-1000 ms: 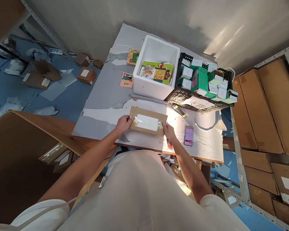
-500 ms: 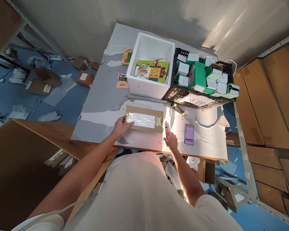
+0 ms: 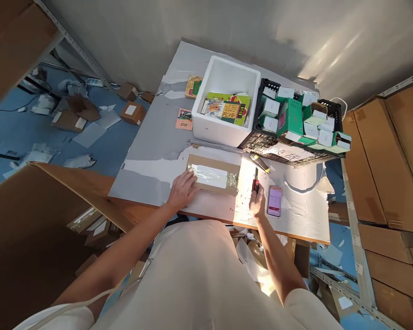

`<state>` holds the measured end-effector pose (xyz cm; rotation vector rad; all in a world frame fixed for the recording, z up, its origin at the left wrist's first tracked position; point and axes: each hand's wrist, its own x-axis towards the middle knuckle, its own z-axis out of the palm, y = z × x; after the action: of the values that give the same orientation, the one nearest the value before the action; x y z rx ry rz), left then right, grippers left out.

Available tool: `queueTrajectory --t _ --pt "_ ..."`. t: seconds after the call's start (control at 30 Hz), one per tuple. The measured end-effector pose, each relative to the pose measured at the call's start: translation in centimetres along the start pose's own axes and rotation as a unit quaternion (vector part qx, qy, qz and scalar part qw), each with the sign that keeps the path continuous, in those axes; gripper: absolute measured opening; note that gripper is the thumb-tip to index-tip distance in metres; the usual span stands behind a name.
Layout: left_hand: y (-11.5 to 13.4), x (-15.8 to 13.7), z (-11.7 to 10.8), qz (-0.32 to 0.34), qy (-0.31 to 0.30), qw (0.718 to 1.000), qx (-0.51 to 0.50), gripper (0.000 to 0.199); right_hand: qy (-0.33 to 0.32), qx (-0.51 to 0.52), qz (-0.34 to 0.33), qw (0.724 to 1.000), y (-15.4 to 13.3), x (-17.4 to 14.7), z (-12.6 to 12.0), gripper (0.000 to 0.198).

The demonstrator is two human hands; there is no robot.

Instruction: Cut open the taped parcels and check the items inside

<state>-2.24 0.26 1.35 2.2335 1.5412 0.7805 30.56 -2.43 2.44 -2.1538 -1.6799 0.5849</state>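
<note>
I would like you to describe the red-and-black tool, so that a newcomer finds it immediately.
On the table, look in front of the black crate, between the cardboard parcel and the phone. There, the red-and-black tool is in the person's right hand. Its red parts set it apart from the yellow-and-black tool lying closer to the crate.

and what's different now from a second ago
The right hand let go of the parcel and took up the red cutter, moving it rightward toward the phone. The left hand stays at the parcel's left end; parcel and phone look unmoved.
</note>
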Motion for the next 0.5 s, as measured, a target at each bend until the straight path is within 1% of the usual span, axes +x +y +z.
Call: queueTrajectory --t 0.03,0.07,0.1,0.13,0.17,0.2,0.27,0.33,0.37,0.43,0.5 --pt "0.0 -0.1 0.1 0.033 -0.026 0.999 0.008 0.044 0.006 0.042 -0.047 0.998 -1.6 0.8 -1.0 0.050" --pt "-0.1 -0.2 0.3 0.055 -0.045 0.997 0.015 0.043 -0.018 0.069 -0.112 0.991 -3.4 1.6 -1.8 0.052" --pt "-0.2 -0.2 0.5 0.066 -0.057 0.996 0.021 0.044 -0.066 0.073 -0.180 0.979 -5.3 2.5 -2.4 0.054" --pt "-0.4 -0.3 0.7 0.073 -0.060 0.995 0.027 0.044 -0.133 0.054 -0.238 0.961 -7.2 3.3 -2.8 0.056" --pt "-0.5 -0.3 0.9 0.076 -0.058 0.995 0.032 0.043 -0.189 0.023 -0.282 0.940 -9.1 4.1 -2.9 0.057" --pt "-0.7 -0.4 1.2 0.079 -0.054 0.995 0.035 0.043 -0.231 -0.015 -0.317 0.920 -10.7 4.8 -2.8 0.056" --pt "-0.9 -0.4 1.6 0.083 -0.045 0.995 0.033 0.041 -0.299 -0.099 -0.359 0.879 -13.2 6.0 -2.2 0.056" --pt "-1.0 -0.5 1.8 0.083 -0.038 0.996 0.025 0.041 -0.334 -0.167 -0.379 0.847 -14.4 6.7 -1.2 0.057" --pt "-1.0 -0.5 1.8 0.082 -0.036 0.996 0.021 0.041 -0.342 -0.190 -0.385 0.836 -14.6 6.8 -0.8 0.058" --pt "-1.0 -0.5 1.8 0.082 -0.035 0.996 0.016 0.041 -0.346 -0.219 -0.391 0.824 -14.6 6.9 -0.2 0.061" --pt "-1.0 -0.5 1.8 0.082 -0.036 0.996 0.013 0.039 -0.345 -0.233 -0.387 0.823 -14.6 6.9 0.0 0.062"
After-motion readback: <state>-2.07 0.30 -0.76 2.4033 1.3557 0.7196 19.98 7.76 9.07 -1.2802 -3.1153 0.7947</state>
